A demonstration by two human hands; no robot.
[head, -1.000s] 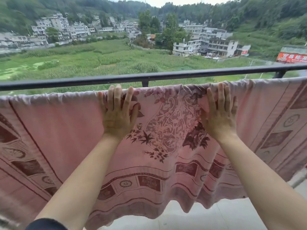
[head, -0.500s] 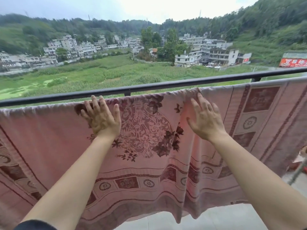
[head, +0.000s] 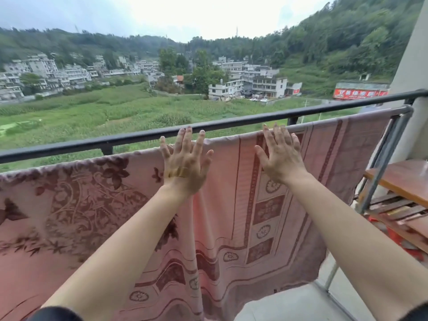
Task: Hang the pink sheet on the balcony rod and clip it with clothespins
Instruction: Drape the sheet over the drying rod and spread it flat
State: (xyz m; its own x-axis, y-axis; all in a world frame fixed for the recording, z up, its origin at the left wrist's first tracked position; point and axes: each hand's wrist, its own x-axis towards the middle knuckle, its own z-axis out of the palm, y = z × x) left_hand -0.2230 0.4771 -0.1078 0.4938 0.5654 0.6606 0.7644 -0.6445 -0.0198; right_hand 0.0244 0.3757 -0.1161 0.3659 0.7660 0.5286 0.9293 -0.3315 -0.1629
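The pink sheet, patterned with dark red flowers and borders, hangs draped over a grey drying rod whose bare end shows at the right. My left hand lies flat on the sheet near its top fold, fingers spread, fingertips reaching up past the fold. My right hand rests flat on the sheet's bordered part a little to the right, fingers also apart. Neither hand holds anything. No clothespins are visible.
A black balcony railing runs just behind the sheet. The rod's grey frame leg slopes down at the right. Beyond it stands a wooden table with stacked planks beneath. A pale wall closes the right side.
Both hands have slid to the right along the top of the sheet, from the flowered middle to the bordered end. The view has turned right, showing the rod's end.
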